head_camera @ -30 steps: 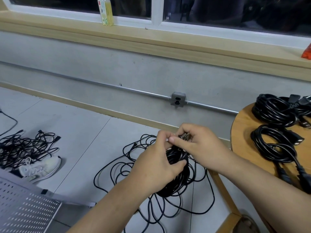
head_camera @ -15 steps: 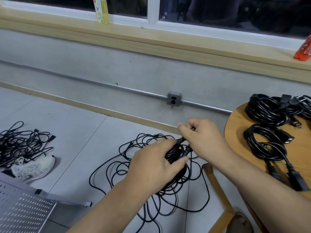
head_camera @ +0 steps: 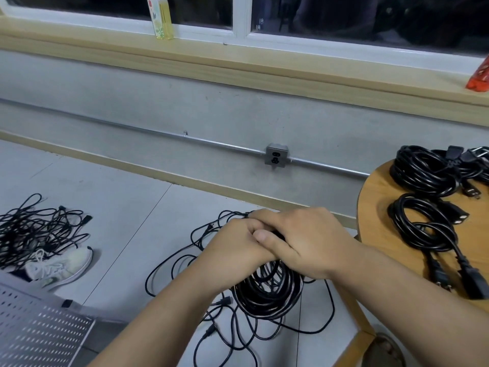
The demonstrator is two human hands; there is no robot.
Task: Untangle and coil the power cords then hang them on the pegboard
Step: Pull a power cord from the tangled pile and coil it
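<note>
Gripping cord coil at its top, left of the surface: left hand clenched round strands; right hand overlaps it, grasp unclear. Likely light, limp, springy; pinch all loops together.

Left hand gripping black cord coil, right hand laid over it — tangled cords on floor

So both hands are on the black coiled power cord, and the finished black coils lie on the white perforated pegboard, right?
No. The head view shows the finished black coils on the round wooden table, not the white perforated pegboard. The left hand and right hand are indeed on the black coiled power cord.
</note>
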